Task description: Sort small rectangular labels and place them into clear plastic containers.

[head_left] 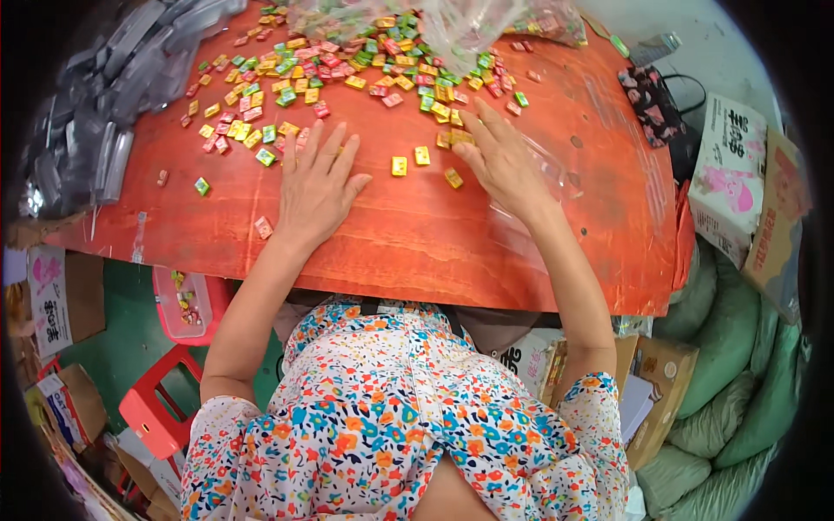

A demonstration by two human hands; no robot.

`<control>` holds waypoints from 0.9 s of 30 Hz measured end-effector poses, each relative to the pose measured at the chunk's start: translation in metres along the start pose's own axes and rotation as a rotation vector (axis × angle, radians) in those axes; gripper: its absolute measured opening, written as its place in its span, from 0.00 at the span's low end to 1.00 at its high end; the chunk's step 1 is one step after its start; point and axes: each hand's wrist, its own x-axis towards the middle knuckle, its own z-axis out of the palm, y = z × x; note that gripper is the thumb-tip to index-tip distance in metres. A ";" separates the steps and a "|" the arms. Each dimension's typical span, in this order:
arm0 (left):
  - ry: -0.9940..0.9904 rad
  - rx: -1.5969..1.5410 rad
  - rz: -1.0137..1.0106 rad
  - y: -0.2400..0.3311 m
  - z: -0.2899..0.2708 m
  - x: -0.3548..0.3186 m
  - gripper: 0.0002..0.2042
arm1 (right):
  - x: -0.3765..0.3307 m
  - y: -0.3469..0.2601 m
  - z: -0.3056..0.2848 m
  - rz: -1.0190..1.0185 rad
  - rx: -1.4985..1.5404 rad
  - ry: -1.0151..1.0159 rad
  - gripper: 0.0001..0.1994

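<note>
Many small wrapped candies (pixel 252 113) in yellow, red, pink and green lie scattered over the far half of a red-orange table (pixel 400 234). My left hand (pixel 317 187) lies palm down with its fingers spread, their tips beside the near edge of the candies. To the right, my right hand (pixel 497 161) is stretched out palm down, its fingers close to a few yellow candies (pixel 453 137). Between the two hands sit a couple of yellow candies (pixel 399 166). What lies under either palm is hidden.
Clear plastic bags (pixel 460 30) rest at the far edge. Stacked clear plastic cases (pixel 130 78) fill the left side; a transparent case (pixel 547 169) lies by my right wrist. Below left are a red stool (pixel 161 399) and a bin (pixel 184 308). Cartons (pixel 730 165) and green sacks (pixel 738 347) stand right.
</note>
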 end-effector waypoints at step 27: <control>-0.174 0.011 -0.340 -0.017 -0.010 -0.014 0.48 | 0.076 -0.078 0.062 -0.384 -0.009 -0.026 0.28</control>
